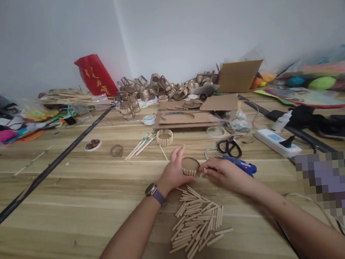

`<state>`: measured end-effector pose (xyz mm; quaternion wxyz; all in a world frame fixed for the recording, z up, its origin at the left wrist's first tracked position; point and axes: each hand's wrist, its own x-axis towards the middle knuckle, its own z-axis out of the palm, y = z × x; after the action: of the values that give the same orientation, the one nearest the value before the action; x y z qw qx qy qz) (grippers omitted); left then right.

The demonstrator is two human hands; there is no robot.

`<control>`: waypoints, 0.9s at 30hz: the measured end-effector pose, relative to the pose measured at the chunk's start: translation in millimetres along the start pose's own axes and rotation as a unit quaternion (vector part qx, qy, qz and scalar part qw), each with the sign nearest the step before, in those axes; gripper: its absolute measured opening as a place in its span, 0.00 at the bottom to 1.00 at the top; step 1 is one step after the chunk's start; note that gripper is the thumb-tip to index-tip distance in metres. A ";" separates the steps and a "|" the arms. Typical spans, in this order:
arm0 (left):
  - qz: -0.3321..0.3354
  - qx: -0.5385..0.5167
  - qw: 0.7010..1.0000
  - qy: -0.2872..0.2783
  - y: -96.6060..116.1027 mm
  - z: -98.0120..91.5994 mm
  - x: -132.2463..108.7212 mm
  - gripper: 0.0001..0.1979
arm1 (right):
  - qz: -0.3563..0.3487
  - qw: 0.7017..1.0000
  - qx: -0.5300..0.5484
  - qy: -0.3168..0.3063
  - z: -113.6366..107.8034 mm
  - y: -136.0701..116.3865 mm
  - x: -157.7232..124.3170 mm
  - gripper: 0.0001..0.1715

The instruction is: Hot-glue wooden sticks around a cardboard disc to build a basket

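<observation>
My left hand (176, 170), with a watch on its wrist, curls round the left side of a cardboard ring (190, 172). Short wooden sticks stand in a row along the ring's near side. At the ring's right edge, the fingers of my right hand (220, 173) are pinched on what looks like a short wooden stick, slightly blurred. Below both hands lies a loose pile of short wooden sticks (195, 220). A blue hot glue gun (242, 167) rests just beyond my right hand. Behind the ring stands a similar stick-sided ring (164, 138).
Black-handled scissors (229, 148) and tape rolls lie behind my right hand. A white power strip (278, 142) is on the right. Flat cardboard (186, 119) and several stick-sided cups (127, 110) stand farther back. A small white dish (93, 145) holds brown balls. Longer sticks (140, 146) lie left of centre.
</observation>
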<state>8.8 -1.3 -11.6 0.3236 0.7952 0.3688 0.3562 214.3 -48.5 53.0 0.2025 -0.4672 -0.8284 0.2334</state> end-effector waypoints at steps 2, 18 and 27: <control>0.004 -0.001 1.000 -0.002 -0.1 0.1 0.1 0.64 | -0.006 0.999 -0.034 -0.010 2.8 -0.2 6.5 0.17; 0.027 0.021 0.999 -0.006 -2.1 1.1 0.1 0.64 | -0.004 0.997 -0.069 -0.035 9.6 -1.3 11.7 0.15; 0.039 0.014 0.999 -0.006 -0.1 0.3 0.4 0.63 | -0.005 0.988 -0.155 -0.013 21.6 1.1 10.2 0.14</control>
<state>9.2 -1.0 -11.6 0.3006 0.8156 0.3402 0.3589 198.1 -43.4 36.1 0.1177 -0.4858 -0.8595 0.1069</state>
